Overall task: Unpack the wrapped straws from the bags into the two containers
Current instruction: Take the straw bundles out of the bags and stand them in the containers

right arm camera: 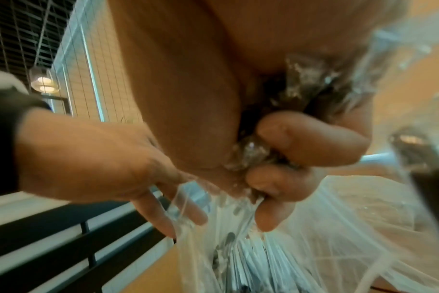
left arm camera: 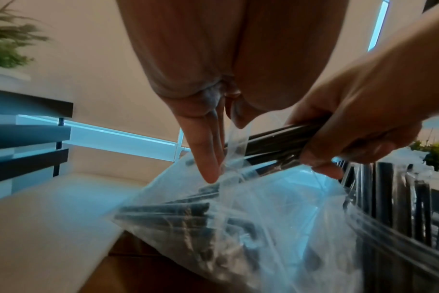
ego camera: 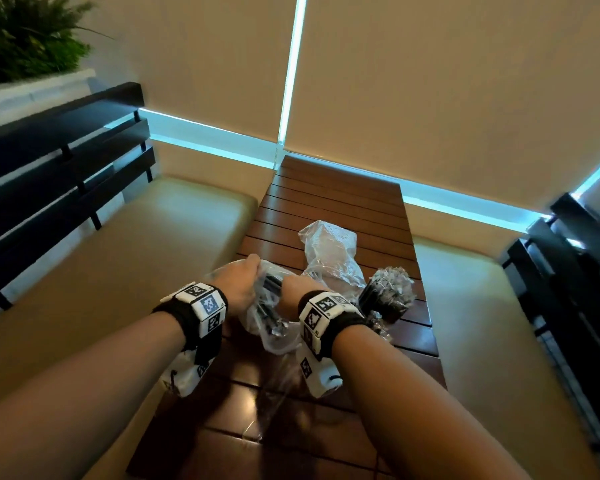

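While the slatted brown wooden counter (ego camera: 329,199) carries everything, a crinkled clear plastic bag (left arm camera: 263,228) of thin black wrapped straws (left arm camera: 168,212) sits at its middle. Beyond lies an emptier crumpled bag (ego camera: 329,251), beside a dark straw-filled container (ego camera: 388,299). Right hand (left arm camera: 364,111) grip closes round a straw bundle; left hand (right arm camera: 93,158) pinches the film.

Black straws (left arm camera: 283,136) in a clear bag (left arm camera: 276,228); reddish-brown slatted table (ego camera: 329,199); cream bench (ego camera: 125,258).
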{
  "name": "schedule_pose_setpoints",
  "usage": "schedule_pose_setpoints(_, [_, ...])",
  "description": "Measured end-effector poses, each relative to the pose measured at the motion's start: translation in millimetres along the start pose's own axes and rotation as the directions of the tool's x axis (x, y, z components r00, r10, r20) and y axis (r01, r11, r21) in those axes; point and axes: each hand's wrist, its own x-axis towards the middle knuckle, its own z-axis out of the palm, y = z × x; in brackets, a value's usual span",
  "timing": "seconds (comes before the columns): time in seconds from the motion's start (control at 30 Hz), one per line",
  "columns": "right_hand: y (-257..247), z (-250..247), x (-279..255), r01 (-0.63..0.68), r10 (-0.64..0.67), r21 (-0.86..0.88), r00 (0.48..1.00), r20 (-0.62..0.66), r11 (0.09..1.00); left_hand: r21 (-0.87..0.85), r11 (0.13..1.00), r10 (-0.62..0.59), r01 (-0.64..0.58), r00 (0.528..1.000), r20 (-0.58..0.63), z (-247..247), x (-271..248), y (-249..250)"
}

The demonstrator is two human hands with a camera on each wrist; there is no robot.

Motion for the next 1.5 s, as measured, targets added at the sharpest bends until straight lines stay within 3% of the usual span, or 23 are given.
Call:
schedule_pose_setpoints(0.2, [29,-30,-28,0.017,-0.013,0.081,0.999,-0.049,0.997,-0.108,0.988,-0.115,0.111,0.993,-0.035,7,24,13])
schedule_pose_setpoints(0.3, [45,-45,-41,-0.016,0.017,0.038,1.0,-0.018,0.999,-0.143,0.977,-0.163,0.155,0.985,-0.047,7,32,18])
schedule_pose_setpoints(0.53, [52,-56,-55,-0.123,0.136,0.121,0.985,-0.106,0.985,-0.209,0.97,-0.143,0.126,0.988,-0.066,10,34,32])
schedule_pose_setpoints(0.73, [34,-46,-57,-0.148,0.12,0.285,0.986,0.115,0.947,-0.198,0.97,-0.17,0.143,0.978,-0.125,-3,23,24])
schedule_pose_setpoints(0.83, [33,-48,-57,-0.223,0.151,0.429,0.969,0.194,0.876,-0.255,0.951,-0.218,0.176,0.964,-0.15,4,11,13])
schedule_pose_setpoints(0.9, [33,-47,-56,-0.228,0.147,0.479,0.969,0.2,0.848,-0.242,0.968,-0.127,0.073,0.968,-0.216,10,-3,14])
schedule_pose_setpoints(0.97, [33,-42,-56,-0.246,0.159,0.496,0.964,0.212,0.833,-0.046,0.988,0.13,-0.146,0.957,-0.261,15,-21,17])
schedule_pose_setpoints(1.03, [30,-32,-55,-0.294,0.186,0.528,0.95,0.25,0.797,0.114,0.943,0.331,-0.312,0.909,-0.251,17,-39,22])
schedule_pose_setpoints(1.07, [29,-28,-55,-0.312,0.187,0.559,0.944,0.27,0.768,0.116,0.931,0.364,-0.347,0.91,-0.196,17,-45,25])
schedule_pose_setpoints(1.17, [24,-24,-55,-0.339,0.18,0.616,0.934,0.307,0.711,0.061,0.935,0.348,-0.349,0.937,0.03,26,-51,32])
schedule_pose_setpoints(1.37, [27,-26,-59,-0.362,0.194,0.641,0.928,0.319,0.677,-0.169,0.917,0.355,-0.36,0.933,-0.061,47,-50,24])
schedule_pose_setpoints(1.47, [24,-27,-55,-0.36,0.21,0.65,0.931,0.299,0.67,-0.119,0.932,0.353,-0.343,0.932,0.079,55,-56,27])
schedule_pose_setpoints(1.5, [23,-28,-54,-0.346,0.205,0.632,0.936,0.287,0.693,-0.072,0.945,0.323,-0.318,0.944,0.073,59,-58,26])
